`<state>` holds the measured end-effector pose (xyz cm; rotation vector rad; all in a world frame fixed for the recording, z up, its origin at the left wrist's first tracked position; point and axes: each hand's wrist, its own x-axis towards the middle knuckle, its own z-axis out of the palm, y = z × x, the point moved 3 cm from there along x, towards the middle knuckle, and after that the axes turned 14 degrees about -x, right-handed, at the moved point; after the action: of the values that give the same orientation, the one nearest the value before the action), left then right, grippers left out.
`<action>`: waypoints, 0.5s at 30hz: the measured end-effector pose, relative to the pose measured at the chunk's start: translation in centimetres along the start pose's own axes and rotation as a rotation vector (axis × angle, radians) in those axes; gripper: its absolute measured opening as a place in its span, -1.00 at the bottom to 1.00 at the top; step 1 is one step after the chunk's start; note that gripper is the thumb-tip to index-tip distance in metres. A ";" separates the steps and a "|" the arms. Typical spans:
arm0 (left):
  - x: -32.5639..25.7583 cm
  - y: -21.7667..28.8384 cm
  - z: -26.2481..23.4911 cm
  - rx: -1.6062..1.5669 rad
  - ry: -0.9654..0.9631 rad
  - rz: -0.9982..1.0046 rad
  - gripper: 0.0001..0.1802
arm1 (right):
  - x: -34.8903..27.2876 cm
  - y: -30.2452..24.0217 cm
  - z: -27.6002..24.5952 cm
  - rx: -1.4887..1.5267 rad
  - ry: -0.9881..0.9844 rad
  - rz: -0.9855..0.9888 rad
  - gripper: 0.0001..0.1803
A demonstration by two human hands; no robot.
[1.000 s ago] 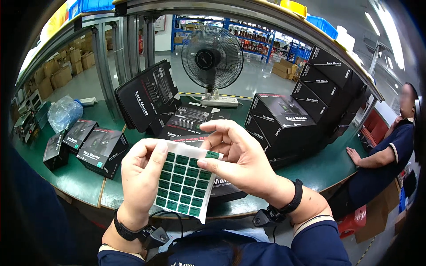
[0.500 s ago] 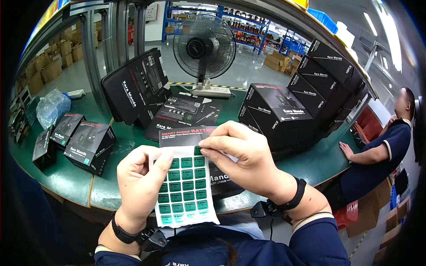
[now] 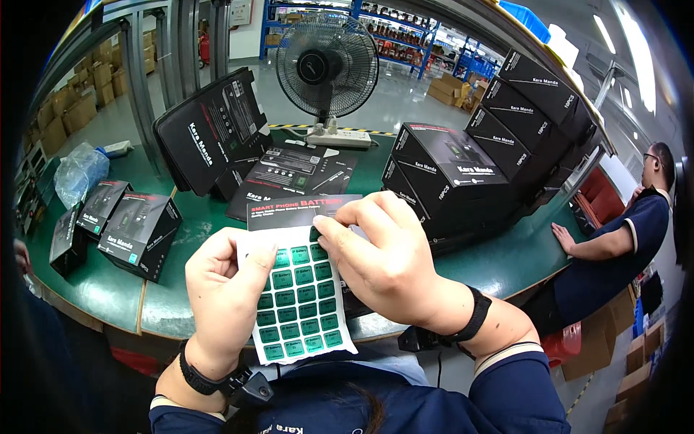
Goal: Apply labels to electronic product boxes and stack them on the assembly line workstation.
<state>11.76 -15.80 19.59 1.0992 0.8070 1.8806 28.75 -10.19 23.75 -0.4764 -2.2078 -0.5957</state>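
Observation:
My left hand [image 3: 225, 293] pinches the left edge of a white sticker sheet [image 3: 348, 343], thumb on the front. Rows of green rounded-square stickers [image 3: 287, 297] cover the sheet, which is bare along its top left. At its upper right corner, the thumb and index finger of my right hand [image 3: 394, 264] close on a green sticker [image 3: 314, 233]. Whether that sticker is fully off the backing is hard to tell. Behind the sheet lies a black printed box [image 3: 285, 211], mostly covered by the sheet and my hands.
Black cartons [image 3: 452, 155] are stacked at the right, and small black boxes [image 3: 141, 231] stand at the left. Flattened black boxes [image 3: 210, 137] lean behind, near a fan [image 3: 325, 65] and a power strip [image 3: 336, 137]. A co-worker [image 3: 614, 231] is at the right table edge.
My right fingers have curled further at the sheet's upper corner, still on the sticker. The view has shifted slightly. Part of another person's hand now shows at the far left edge.

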 end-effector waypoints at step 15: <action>0.6 -0.5 0.2 -0.172 -0.027 -0.095 -0.79 | 0.0 0.9 -0.8 0.505 -0.139 0.141 -0.23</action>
<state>11.91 -15.05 19.46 0.9609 0.6578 1.8149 29.66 -9.92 24.41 -0.4071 -2.3233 0.0793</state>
